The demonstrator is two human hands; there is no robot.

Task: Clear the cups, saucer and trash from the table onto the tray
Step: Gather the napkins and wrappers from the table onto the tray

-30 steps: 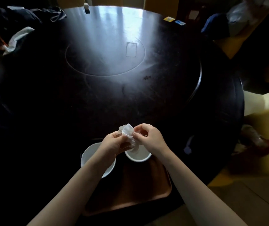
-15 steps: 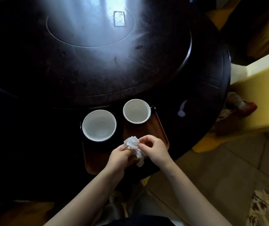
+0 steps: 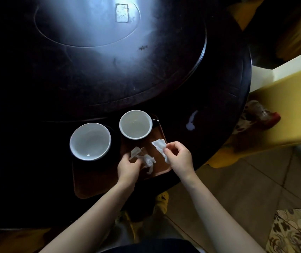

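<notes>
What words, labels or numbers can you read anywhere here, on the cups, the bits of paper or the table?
None can be read.
The two white cups: plain inside, no print visible.
The paper scraps in the left hand and right hand: white, no legible print.
The pale rectangular patch on the table: too blurred to tell whether it carries text.

Two cups (image 3: 90,141) (image 3: 135,124) crowd the tray's (image 3: 91,187) far end; its near-left corner lies bare; paper scraps (image 3: 148,161) litter the right.
</notes>
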